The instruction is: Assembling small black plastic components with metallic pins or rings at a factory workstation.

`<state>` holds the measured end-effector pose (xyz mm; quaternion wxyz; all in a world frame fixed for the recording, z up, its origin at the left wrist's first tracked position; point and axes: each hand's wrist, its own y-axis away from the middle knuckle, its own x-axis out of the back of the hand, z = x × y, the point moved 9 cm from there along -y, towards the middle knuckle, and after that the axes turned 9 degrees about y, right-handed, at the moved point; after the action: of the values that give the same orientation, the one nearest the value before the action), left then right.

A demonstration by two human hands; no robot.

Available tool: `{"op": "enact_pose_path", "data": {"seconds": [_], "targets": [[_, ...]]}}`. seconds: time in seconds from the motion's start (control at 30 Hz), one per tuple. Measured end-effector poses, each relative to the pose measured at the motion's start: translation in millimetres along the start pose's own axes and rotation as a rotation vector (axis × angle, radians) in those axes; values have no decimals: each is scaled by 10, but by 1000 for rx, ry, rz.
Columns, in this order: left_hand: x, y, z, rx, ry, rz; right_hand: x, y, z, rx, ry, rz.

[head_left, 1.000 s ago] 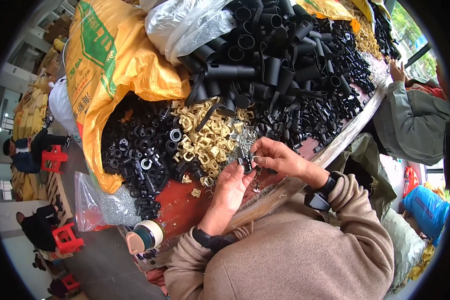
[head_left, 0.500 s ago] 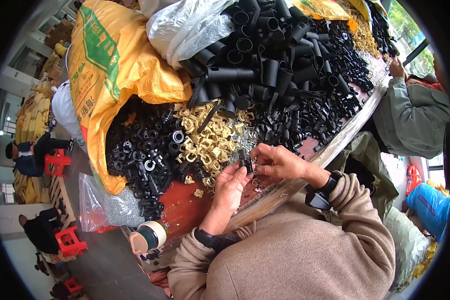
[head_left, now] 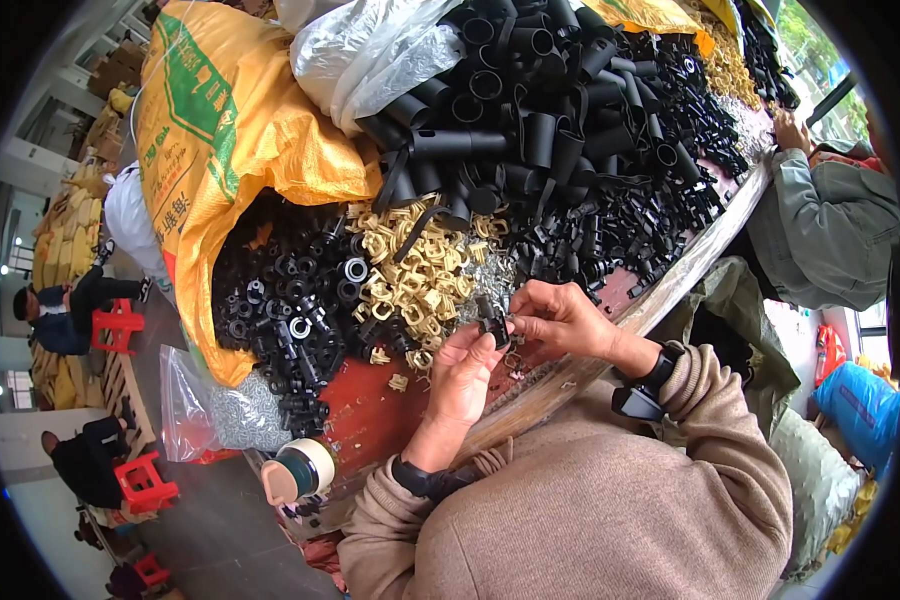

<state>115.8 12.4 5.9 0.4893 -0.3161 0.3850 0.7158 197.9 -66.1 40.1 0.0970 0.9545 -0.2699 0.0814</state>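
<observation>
Black, probably plastic: the small part (head_left: 493,320) is sitting between the two hands, above the red bench (head_left: 370,410) and close to its wooden near edge (head_left: 530,398). The left hand (head_left: 460,385) is holding it in a narrow pinch, thumb against fingers. The right hand (head_left: 570,325) is closing in from the other side, thumb and index finger nearly together at the part; whether they are gripping a smaller piece, I cannot tell, as the tips are hiding it. Tan pieces (head_left: 420,285) are lying just beyond, black rings (head_left: 270,300) are spreading toward the left edge, and a cup (head_left: 305,467) is standing at the near left corner.

Handling, my judgement: the left pinch should be staying low and firm, leaving the upper end free, while the right fingertips are doing the fine work, pressing straight rather than sideways. Working above the bench, inside the near edge, is giving any dropped piece a place to land.

Against the frame one second earlier: the right index finger is bending more, the part is seemingly showing more of its greyish upper end, the left hand is keeping its pinch, and the heaps are lying as before
</observation>
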Motion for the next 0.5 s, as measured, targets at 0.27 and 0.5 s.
{"op": "enact_pose_path", "data": {"seconds": [0.27,0.5], "targets": [[-57,53,-37,10,140,-52,-166,104,158,-58,-343,-117],[-73,39,-61,17,199,-81,-112,113,102,-23,-304,-65]]}}
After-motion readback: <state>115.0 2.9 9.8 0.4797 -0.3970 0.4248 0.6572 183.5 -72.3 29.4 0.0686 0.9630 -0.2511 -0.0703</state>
